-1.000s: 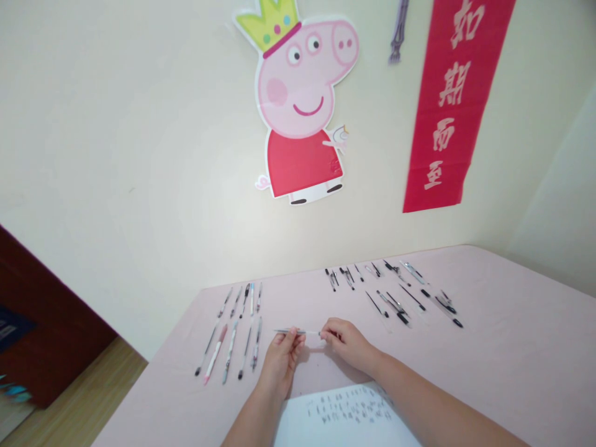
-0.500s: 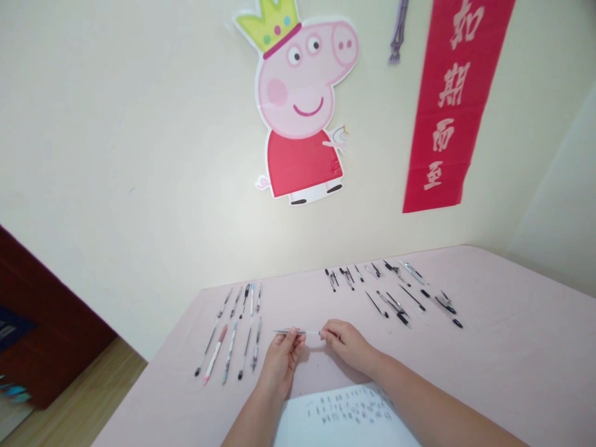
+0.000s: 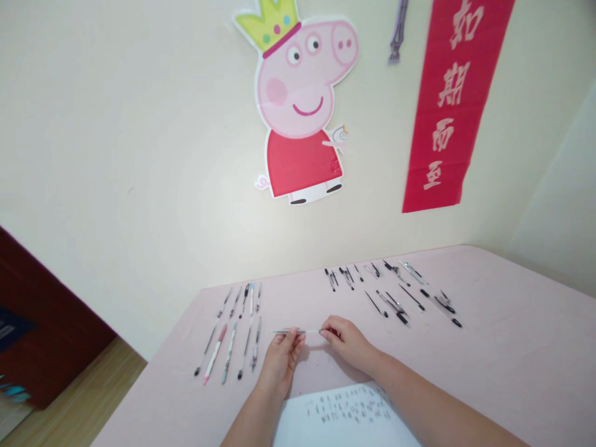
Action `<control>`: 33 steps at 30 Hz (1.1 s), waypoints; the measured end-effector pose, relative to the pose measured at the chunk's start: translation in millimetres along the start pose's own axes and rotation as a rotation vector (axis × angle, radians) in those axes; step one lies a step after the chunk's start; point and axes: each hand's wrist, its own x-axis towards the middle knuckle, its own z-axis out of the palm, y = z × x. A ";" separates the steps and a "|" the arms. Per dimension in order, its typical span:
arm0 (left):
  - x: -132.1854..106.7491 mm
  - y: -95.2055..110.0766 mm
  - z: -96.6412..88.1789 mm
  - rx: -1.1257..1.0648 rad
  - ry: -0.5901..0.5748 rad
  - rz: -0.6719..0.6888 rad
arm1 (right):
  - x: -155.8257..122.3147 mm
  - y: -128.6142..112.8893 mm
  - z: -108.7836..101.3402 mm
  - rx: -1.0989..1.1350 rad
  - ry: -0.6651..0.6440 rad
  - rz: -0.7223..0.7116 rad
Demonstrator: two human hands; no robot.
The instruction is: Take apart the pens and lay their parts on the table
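Two hands show, a left hand [image 3: 279, 361] and a right hand [image 3: 348, 341], with one slim pen [image 3: 298, 331] between them. At ten o'clock from them lie five pens in a near row [image 3: 230, 351] and four or five in a far row [image 3: 245, 300], too small to settle. At one o'clock, scattered pen parts [image 3: 395, 303] number over a dozen. There is one sheet of paper [image 3: 347, 417], one pig cutout [image 3: 300, 105], one red banner [image 3: 454, 105] and one table [image 3: 493, 354].

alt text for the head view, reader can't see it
A left hand and a right hand hold a slim pen near its ends over a pink table. Rows of pens lie either side; a pig sticker and red banner are on the wall.
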 end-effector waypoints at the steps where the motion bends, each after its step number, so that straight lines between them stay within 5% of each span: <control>1: -0.2 0.0 0.3 -0.002 0.001 0.000 | 0.1 -0.3 0.2 0.003 0.016 0.007; 9: -1.4 -1.7 0.8 -0.011 0.016 0.013 | 1.2 -0.8 0.4 0.033 0.067 0.033; 20: 0.0 -1.2 0.1 0.006 -0.003 0.000 | 0.4 -2.3 -1.9 -0.037 -0.018 0.012; 33: 2.0 -2.1 0.1 -0.047 0.040 0.019 | 0.7 -0.2 -2.4 -0.008 0.085 0.035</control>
